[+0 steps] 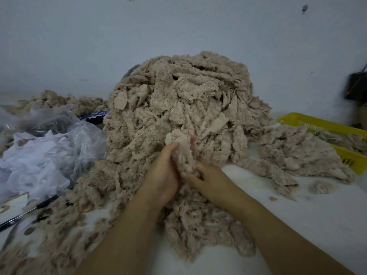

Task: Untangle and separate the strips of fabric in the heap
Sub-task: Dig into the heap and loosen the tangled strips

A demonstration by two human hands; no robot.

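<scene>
We see a big heap [178, 100] of fuzzy beige fabric strips piled on a white table [297, 225] against a pale wall [178, 26], and its loose edge spills forward toward us and off to the left. Both of the person's hands meet at the front of the heap. The left hand [164, 171] has its fingers curled round the upper part of 1 bunched strip [181, 153], and the right hand [206, 177] grips the lower end of the same strip, with its fingertips tucked into the fabric. The strip is raised a little off the slope of the heap, but other strips crowd it on every side and we cannot tell where it ends. To the right lies a smaller pile [297, 153] of the same fabric, which touches the foot of the heap and partly covers a yellow basket [321, 124]. A small tuft [319, 186] sits alone on the table in front of that pile. To the left a clear plastic bag [79, 135] holds white cloth [35, 163] and presses against the heap. A slim dark tool [39, 205], too blurred to name, lies below the bag with scraps over it. Another beige pile [59, 100] lies behind the bag, and a dark box [357, 86] stands at the far right.
</scene>
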